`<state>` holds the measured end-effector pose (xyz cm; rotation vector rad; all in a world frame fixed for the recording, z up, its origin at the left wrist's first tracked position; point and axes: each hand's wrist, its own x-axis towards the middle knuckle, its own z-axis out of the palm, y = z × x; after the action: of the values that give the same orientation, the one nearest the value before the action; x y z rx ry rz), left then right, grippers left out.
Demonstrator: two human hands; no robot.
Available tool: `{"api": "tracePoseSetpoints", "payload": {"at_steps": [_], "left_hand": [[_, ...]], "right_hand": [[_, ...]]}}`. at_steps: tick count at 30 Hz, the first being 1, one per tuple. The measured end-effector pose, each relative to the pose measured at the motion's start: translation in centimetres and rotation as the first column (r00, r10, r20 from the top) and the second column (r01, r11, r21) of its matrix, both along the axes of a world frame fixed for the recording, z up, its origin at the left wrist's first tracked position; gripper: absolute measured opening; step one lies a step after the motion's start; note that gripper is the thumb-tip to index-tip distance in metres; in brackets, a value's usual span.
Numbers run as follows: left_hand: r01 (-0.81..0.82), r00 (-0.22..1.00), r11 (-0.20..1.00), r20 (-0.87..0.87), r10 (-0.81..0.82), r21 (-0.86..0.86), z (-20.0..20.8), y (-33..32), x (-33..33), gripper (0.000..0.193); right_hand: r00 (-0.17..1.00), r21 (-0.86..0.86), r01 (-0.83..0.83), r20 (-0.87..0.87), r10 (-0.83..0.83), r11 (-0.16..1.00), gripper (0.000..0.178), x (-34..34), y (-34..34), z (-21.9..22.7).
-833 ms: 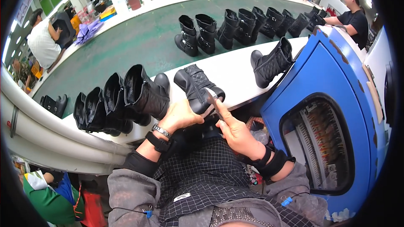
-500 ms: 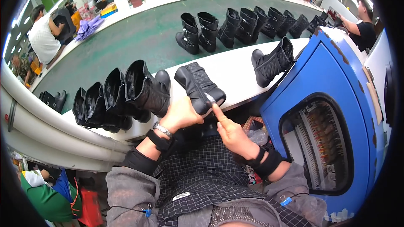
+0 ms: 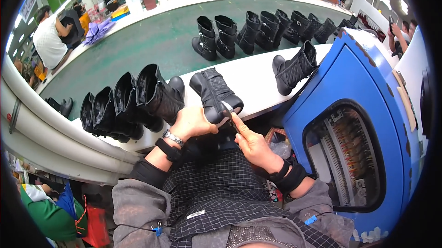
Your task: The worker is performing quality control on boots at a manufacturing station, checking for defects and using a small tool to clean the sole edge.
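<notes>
A black quilted ankle boot (image 3: 214, 87) lies on its side on the white ledge in front of me. My left hand (image 3: 193, 123) is closed at its near end, thumb pointing right; some of its fingers are hidden. In my right hand (image 3: 254, 147) is a slim hand tool with a flat silver blade (image 3: 227, 107), its exact kind unclear. The blade touches the boot's smooth near end, and my forefinger stretches along the tool. Close to my left hand stands another black boot (image 3: 159, 96), upright.
More upright boots (image 3: 103, 110) stand at the left of the ledge, and one boot (image 3: 294, 69) stands at right. Behind runs a green conveyor belt (image 3: 152, 41) carrying several buckled boots (image 3: 225, 36). A blue machine cabinet (image 3: 317, 91) borders my right side, white pipes (image 3: 60, 133) my left.
The silver blade has tilted more upright at the boot's near end. Both hands have shifted slightly, still at the boot. At far right, a person has moved and a raised phone-like object shows.
</notes>
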<state>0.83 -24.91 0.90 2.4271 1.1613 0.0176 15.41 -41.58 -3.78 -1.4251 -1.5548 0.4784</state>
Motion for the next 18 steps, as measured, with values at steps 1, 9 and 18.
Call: {"api": "tracePoseSetpoints", "payload": {"at_steps": [1,9,18], "left_hand": [[0.013,1.0,1.0,-0.025,-0.013,-0.013,0.1,0.2,0.0,0.058],[0.063,0.998,0.997,-0.004,-0.062,0.047,-0.8,0.4,0.1,0.049],[0.045,0.997,0.997,-0.067,-0.048,-0.059,-0.4,1.0,-0.1,0.063]], "right_hand": [[1.0,0.031,-0.003,0.003,0.003,1.0,0.059,-0.1,-0.1,0.6],[0.993,0.151,0.108,-0.063,-0.1,0.983,0.057,-1.8,0.9,-4.5],[0.998,0.4,0.044,-0.062,-0.021,0.915,0.057,-1.1,-0.5,0.7]]}}
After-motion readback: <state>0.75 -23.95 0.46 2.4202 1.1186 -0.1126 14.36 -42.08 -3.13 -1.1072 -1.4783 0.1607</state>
